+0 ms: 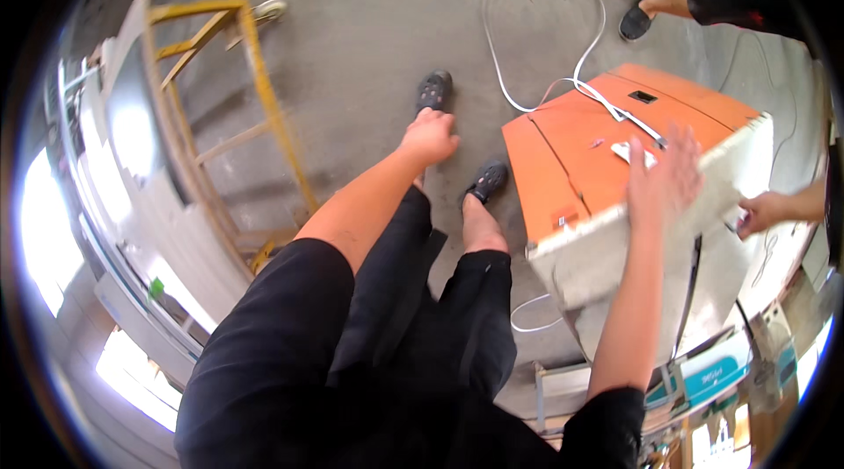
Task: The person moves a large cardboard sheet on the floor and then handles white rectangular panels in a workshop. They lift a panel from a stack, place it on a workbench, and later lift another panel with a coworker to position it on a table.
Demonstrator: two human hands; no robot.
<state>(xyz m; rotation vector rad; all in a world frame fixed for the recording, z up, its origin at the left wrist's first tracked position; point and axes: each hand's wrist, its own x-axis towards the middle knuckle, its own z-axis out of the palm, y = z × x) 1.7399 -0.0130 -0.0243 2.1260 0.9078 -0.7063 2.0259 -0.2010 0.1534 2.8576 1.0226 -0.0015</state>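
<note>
My left hand (430, 137) hangs over the floor in front of my legs, fingers curled in, with nothing visible in it. Beside the orange-faced cabinet (563, 139), my right hand (665, 179) is raised with its fingers spread and slightly blurred. It looks close to the cabinet's pale edge; whether it touches cannot be told. A small white piece (631, 152) lies on the orange face, partly behind my right thumb. Just past my fingers ends a white cable (591, 93), which runs across the orange face and loops over the floor.
A yellow metal frame (257, 73) with a caster stands at the left beside pale panels (141, 135). Another person's hand (763, 214) is at the cabinet's right side, holding something small. Someone's dark shoes (635, 21) stand at the upper right. A blue-and-white box (712, 368) sits lower right.
</note>
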